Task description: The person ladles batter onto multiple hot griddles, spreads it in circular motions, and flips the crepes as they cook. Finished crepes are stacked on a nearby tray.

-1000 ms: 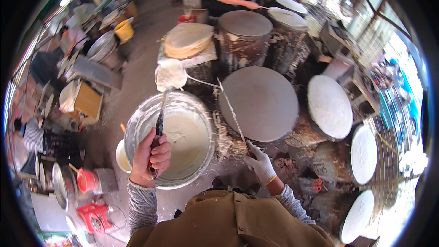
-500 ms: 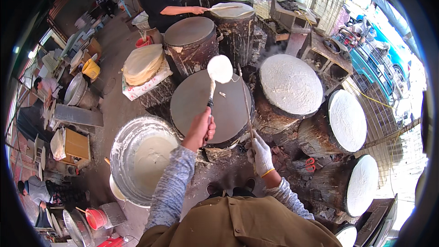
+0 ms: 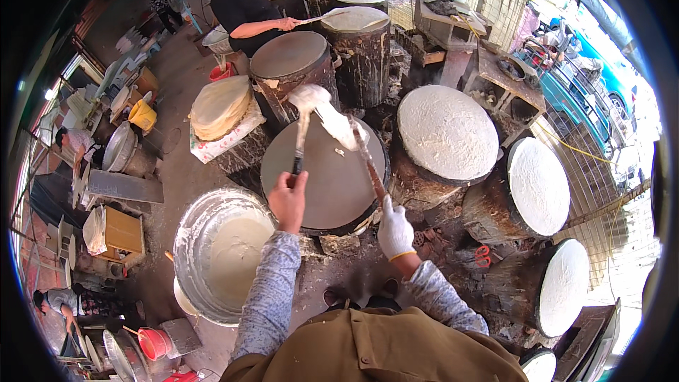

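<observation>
White with a yellow edge on the glove (image 3: 395,230). White and black on the ladle (image 3: 301,134), brown on the stick (image 3: 376,182). Grey on the griddle (image 3: 322,198), creamy white on the batter (image 3: 339,125). Speckled grey and white on the sleeves (image 3: 272,290). Brown on the coat (image 3: 311,343).

White batter (image 3: 341,126) hides some of the grey plate (image 3: 318,184) (lower edge crops the brown garment (image 3: 353,350)).

Batter (image 3: 338,124) now pours over the round griddle (image 3: 318,187)
The ladle (image 3: 308,97), level before, has tipped; the stick's (image 3: 368,160) tip has swung left toward the stream.
</observation>
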`<state>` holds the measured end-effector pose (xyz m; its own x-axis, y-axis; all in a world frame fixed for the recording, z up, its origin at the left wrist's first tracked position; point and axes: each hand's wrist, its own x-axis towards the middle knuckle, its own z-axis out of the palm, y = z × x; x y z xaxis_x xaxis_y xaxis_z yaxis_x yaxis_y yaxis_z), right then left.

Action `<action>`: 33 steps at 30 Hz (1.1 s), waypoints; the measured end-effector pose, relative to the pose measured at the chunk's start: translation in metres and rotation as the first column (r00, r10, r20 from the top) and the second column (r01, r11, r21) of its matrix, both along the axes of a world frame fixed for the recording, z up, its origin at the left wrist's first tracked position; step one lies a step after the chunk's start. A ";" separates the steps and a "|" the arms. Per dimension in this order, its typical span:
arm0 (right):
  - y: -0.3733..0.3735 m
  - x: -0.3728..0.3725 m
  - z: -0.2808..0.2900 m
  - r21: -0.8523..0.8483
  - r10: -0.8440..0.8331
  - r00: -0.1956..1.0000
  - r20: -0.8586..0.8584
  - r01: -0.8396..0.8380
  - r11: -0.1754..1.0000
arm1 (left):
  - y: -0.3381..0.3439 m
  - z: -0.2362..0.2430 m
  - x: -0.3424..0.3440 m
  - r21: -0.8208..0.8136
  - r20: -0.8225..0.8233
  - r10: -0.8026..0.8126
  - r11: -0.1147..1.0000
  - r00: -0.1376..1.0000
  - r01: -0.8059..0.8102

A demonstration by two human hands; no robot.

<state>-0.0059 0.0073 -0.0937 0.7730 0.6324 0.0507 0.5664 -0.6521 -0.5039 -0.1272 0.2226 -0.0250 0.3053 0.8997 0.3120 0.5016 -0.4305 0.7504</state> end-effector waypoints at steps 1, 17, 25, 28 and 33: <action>0.005 0.009 0.003 0.001 -0.008 1.000 -0.012 0.008 1.000 | 0.001 0.014 -0.006 0.025 0.083 0.016 1.000 0.996 -0.018; 0.018 0.010 0.010 0.243 -0.087 0.956 -0.280 0.158 0.957 | -0.003 0.068 -0.189 -0.146 0.944 0.320 0.191 0.079 0.971; 0.111 0.006 -0.003 0.546 0.150 0.936 -0.317 0.051 0.836 | 0.018 0.054 -0.230 0.067 0.804 0.558 0.258 -0.205 0.964; 0.066 0.019 0.043 0.307 -0.003 0.930 -0.368 0.124 0.944 | 0.011 0.052 -0.277 0.090 0.869 0.449 0.274 -0.210 0.957; 0.102 -0.002 0.024 0.316 0.041 0.941 -0.335 0.071 0.946 | 0.005 0.042 -0.273 -0.071 0.786 0.606 0.289 -0.124 0.955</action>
<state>-0.0084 0.1089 -0.0696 0.7893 0.6138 -0.0140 0.3209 -0.4319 -0.8429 -0.4002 0.2274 0.0173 0.7368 0.6759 -0.0160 -0.6760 0.7360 -0.0361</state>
